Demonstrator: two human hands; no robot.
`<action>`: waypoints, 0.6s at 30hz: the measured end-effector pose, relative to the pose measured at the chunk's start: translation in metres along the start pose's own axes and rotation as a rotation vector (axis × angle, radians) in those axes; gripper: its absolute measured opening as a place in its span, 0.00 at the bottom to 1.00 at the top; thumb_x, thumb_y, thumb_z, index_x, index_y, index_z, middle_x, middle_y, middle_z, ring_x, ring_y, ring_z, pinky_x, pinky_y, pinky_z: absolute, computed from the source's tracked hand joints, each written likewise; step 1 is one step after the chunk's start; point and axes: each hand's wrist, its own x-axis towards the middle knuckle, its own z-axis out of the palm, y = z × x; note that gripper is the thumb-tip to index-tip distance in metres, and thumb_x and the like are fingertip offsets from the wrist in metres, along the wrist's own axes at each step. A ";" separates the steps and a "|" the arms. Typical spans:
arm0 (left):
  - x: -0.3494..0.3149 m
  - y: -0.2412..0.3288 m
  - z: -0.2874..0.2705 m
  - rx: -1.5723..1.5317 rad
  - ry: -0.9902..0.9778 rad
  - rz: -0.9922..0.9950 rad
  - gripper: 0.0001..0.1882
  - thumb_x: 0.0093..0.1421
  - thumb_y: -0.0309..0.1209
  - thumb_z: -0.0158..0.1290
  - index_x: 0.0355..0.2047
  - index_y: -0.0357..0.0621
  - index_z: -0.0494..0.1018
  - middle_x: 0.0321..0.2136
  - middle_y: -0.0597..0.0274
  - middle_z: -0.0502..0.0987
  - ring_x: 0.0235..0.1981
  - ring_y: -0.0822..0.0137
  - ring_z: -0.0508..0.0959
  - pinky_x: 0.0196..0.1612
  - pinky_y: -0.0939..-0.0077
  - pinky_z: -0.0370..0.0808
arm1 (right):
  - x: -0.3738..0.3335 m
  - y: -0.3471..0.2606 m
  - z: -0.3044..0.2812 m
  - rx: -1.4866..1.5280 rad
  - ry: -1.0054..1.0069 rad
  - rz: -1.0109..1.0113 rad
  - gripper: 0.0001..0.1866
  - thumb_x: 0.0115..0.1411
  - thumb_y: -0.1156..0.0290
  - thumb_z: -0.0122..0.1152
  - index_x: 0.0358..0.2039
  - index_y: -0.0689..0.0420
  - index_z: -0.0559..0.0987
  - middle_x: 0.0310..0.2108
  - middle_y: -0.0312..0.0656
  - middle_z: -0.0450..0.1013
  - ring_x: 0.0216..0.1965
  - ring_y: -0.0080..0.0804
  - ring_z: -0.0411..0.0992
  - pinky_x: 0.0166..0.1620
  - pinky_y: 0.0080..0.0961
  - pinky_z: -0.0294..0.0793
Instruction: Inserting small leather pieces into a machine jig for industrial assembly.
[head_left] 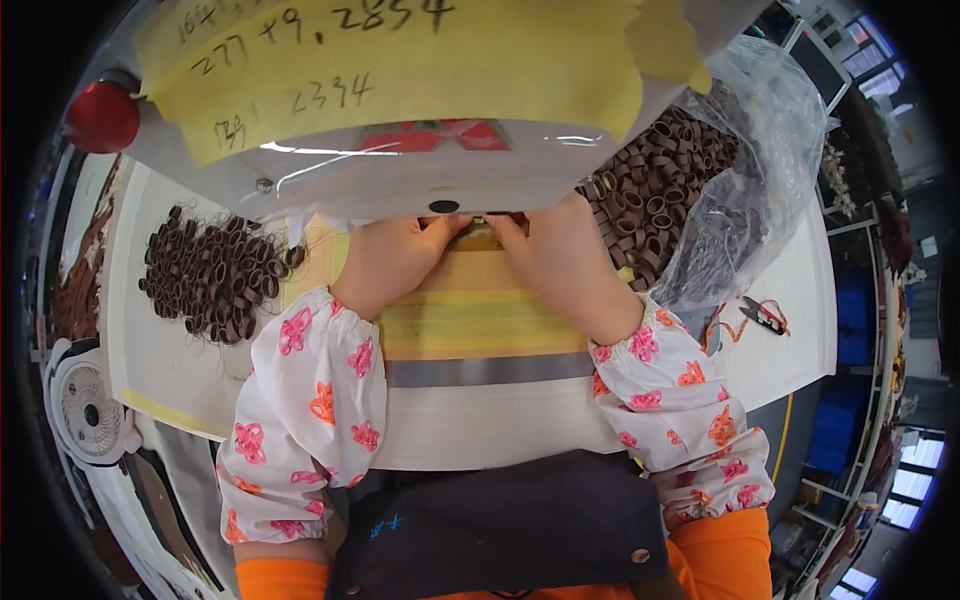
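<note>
A white fan stands at the far left, beside the table. Next comes a heap of brown loops trailing thread ends. The left hand bends inward under the white sewing machine head, its thumb close to a small piece, partly hidden, below the machine head. The right hand mirrors it from the other side; whether either has hold of the piece I cannot tell. Farther right, more brown loops fill a clear plastic bag, near thread snips.
</note>
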 end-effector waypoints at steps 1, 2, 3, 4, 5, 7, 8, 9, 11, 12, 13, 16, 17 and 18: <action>0.000 -0.001 0.001 -0.007 0.013 0.029 0.09 0.55 0.34 0.53 0.27 0.40 0.76 0.17 0.61 0.75 0.18 0.70 0.71 0.23 0.75 0.66 | -0.001 0.001 -0.002 0.003 -0.029 0.042 0.05 0.53 0.75 0.54 0.27 0.63 0.70 0.24 0.53 0.71 0.27 0.53 0.70 0.30 0.41 0.69; 0.000 -0.003 0.003 -0.014 0.026 0.058 0.09 0.55 0.34 0.53 0.27 0.40 0.76 0.17 0.62 0.75 0.18 0.70 0.70 0.24 0.75 0.66 | -0.001 0.000 -0.001 0.024 -0.030 0.035 0.05 0.53 0.75 0.54 0.26 0.63 0.70 0.24 0.53 0.70 0.27 0.53 0.70 0.30 0.41 0.69; 0.001 -0.006 0.003 0.003 0.021 0.059 0.11 0.55 0.37 0.54 0.29 0.41 0.76 0.18 0.62 0.75 0.18 0.71 0.71 0.24 0.76 0.67 | 0.000 0.000 0.001 0.045 -0.031 0.029 0.05 0.53 0.75 0.54 0.26 0.63 0.70 0.23 0.53 0.70 0.27 0.53 0.70 0.30 0.41 0.69; 0.002 -0.012 0.000 0.021 0.016 0.060 0.13 0.55 0.40 0.54 0.31 0.42 0.77 0.18 0.62 0.76 0.19 0.72 0.72 0.25 0.76 0.67 | 0.001 0.000 0.002 0.067 -0.030 0.023 0.05 0.52 0.75 0.54 0.26 0.63 0.70 0.23 0.53 0.70 0.27 0.53 0.70 0.30 0.42 0.69; 0.003 -0.015 0.000 0.039 0.010 0.062 0.15 0.55 0.43 0.55 0.32 0.43 0.77 0.19 0.62 0.77 0.19 0.73 0.73 0.25 0.77 0.68 | 0.001 0.000 0.002 0.050 -0.028 0.022 0.05 0.52 0.75 0.54 0.26 0.63 0.70 0.23 0.53 0.70 0.27 0.53 0.70 0.30 0.42 0.69; 0.005 -0.020 0.001 0.052 -0.017 0.039 0.15 0.55 0.42 0.55 0.33 0.43 0.77 0.19 0.62 0.77 0.20 0.74 0.73 0.25 0.77 0.68 | 0.001 -0.001 0.004 0.018 -0.026 0.015 0.05 0.52 0.75 0.55 0.26 0.63 0.70 0.24 0.53 0.70 0.27 0.53 0.70 0.30 0.42 0.69; 0.005 -0.022 0.001 0.061 -0.027 0.027 0.14 0.55 0.41 0.55 0.33 0.43 0.77 0.19 0.62 0.77 0.20 0.74 0.73 0.26 0.77 0.68 | 0.000 -0.001 0.004 0.004 -0.014 0.012 0.05 0.52 0.75 0.55 0.26 0.63 0.70 0.24 0.53 0.70 0.27 0.53 0.70 0.30 0.42 0.70; 0.005 -0.024 0.003 0.065 -0.011 0.053 0.14 0.55 0.41 0.55 0.33 0.43 0.77 0.19 0.63 0.77 0.20 0.74 0.73 0.26 0.77 0.68 | -0.002 0.000 0.003 -0.010 -0.002 0.009 0.05 0.52 0.75 0.55 0.26 0.62 0.70 0.24 0.52 0.71 0.28 0.53 0.70 0.30 0.42 0.70; 0.006 -0.024 0.007 0.067 0.026 0.113 0.14 0.55 0.41 0.55 0.33 0.42 0.77 0.19 0.63 0.77 0.20 0.75 0.72 0.26 0.78 0.68 | -0.002 0.001 0.002 -0.011 0.020 -0.002 0.05 0.52 0.74 0.55 0.27 0.62 0.70 0.24 0.52 0.71 0.28 0.53 0.70 0.30 0.42 0.70; 0.004 -0.023 0.006 0.076 0.022 0.079 0.15 0.55 0.41 0.55 0.33 0.41 0.77 0.19 0.63 0.77 0.19 0.75 0.72 0.26 0.77 0.68 | -0.003 0.002 0.004 0.006 0.028 -0.008 0.05 0.52 0.74 0.55 0.27 0.62 0.70 0.24 0.52 0.71 0.28 0.53 0.70 0.30 0.42 0.70; 0.005 -0.021 0.006 0.079 0.019 0.055 0.15 0.55 0.41 0.55 0.33 0.41 0.77 0.18 0.63 0.76 0.19 0.74 0.71 0.26 0.77 0.68 | -0.003 0.004 0.003 0.014 0.041 -0.016 0.05 0.53 0.74 0.55 0.27 0.62 0.70 0.24 0.52 0.71 0.28 0.53 0.71 0.30 0.42 0.70; 0.005 -0.021 0.010 0.062 0.074 0.101 0.15 0.55 0.40 0.55 0.31 0.39 0.76 0.18 0.62 0.76 0.18 0.74 0.71 0.24 0.76 0.67 | -0.004 0.001 0.004 0.023 0.032 0.044 0.06 0.52 0.74 0.56 0.28 0.61 0.70 0.24 0.51 0.71 0.28 0.52 0.71 0.30 0.42 0.70; 0.004 -0.020 0.010 0.051 0.104 0.136 0.15 0.55 0.40 0.55 0.31 0.38 0.76 0.18 0.61 0.75 0.18 0.74 0.71 0.23 0.76 0.67 | -0.004 0.002 0.005 0.039 0.047 0.026 0.06 0.52 0.73 0.57 0.28 0.61 0.70 0.24 0.50 0.71 0.28 0.52 0.71 0.30 0.42 0.70; 0.003 -0.017 0.009 0.040 0.096 0.105 0.15 0.55 0.39 0.56 0.29 0.38 0.76 0.17 0.61 0.75 0.18 0.73 0.70 0.25 0.75 0.67 | -0.004 0.005 0.005 0.055 0.062 0.009 0.06 0.52 0.73 0.57 0.27 0.61 0.71 0.24 0.50 0.71 0.28 0.51 0.71 0.30 0.42 0.70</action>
